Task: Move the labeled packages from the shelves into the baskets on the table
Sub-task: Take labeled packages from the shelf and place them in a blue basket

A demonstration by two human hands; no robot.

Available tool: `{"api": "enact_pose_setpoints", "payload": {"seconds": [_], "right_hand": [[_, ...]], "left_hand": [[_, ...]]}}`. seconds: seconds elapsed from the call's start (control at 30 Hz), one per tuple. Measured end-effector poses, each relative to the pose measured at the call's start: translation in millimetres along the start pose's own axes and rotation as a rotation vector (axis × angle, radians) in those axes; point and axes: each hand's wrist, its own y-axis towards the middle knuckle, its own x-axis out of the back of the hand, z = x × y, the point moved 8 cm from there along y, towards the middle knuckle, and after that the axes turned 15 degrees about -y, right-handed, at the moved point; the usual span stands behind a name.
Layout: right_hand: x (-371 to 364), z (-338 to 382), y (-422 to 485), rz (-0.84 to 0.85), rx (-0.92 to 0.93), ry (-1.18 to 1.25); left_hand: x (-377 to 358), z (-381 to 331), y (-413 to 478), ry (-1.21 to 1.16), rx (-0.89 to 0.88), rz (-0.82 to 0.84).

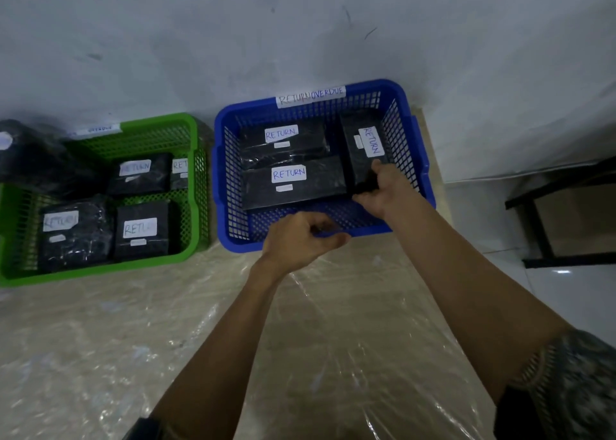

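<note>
Over to the left of both hands sits the green basket (160, 121), with at least four black packages (141, 228) in it, all with white RETURN labels. There's another dark bundle (30, 159) hanging over its far left corner, too blurry to make out. The left grip (296, 239) is right at the near rim of the blue basket (218, 159), fingers curled in. I honestly can't tell if it's holding the rim or just hovering there. Just past that grip, two RETURN packages (293, 183) lie crosswise on the basket floor, one behind the other. The far rim has a RETURN OVERDUE tag (310, 95). The right grip (380, 189) is inside the basket, clamped around the near end of a third RETURN package (363, 152), which runs away from it along the right wall. Baskets are on a plastic-covered desk (166, 323). Right of that grip there's a black frame (540, 226) on the floor.
</note>
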Motion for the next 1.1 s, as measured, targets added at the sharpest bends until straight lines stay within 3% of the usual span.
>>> {"api": "enact_pose_setpoints", "payload": {"seconds": [0.13, 0.2, 0.3, 0.33, 0.4, 0.47, 0.67, 0.9, 1.1], "right_hand": [[10, 4, -22, -0.028, 0.094, -0.161], [23, 13, -41, -0.163, 0.346, -0.406], [2, 31, -69, -0.302, 1.012, -1.227], [-6, 27, -63, -0.344, 1.122, -1.544], [-8, 24, -37, -0.380, 1.120, -1.973], [-9, 25, -18, -0.329, 1.059, -2.160], [4, 35, 5, -0.271, 0.833, -2.202], [0, 31, 7, -0.201, 0.779, -2.183], [-3, 38, -16, -0.281, 0.952, -2.002]], "left_hand": [[-1, -1, -1, 0.006, -0.010, 0.005], [-1, -1, -1, 0.022, -0.014, 0.007], [0, -4, -2, 0.040, -0.023, 0.000], [0, -4, -2, 0.034, -0.024, -0.002], [0, -4, -2, 0.019, -0.022, -0.006], [0, -3, -2, 0.018, -0.018, -0.006], [0, -4, -3, 0.021, -0.021, -0.006], [1, -9, -4, 0.045, -0.044, -0.018], [1, -8, -4, 0.084, -0.056, -0.031]]}}
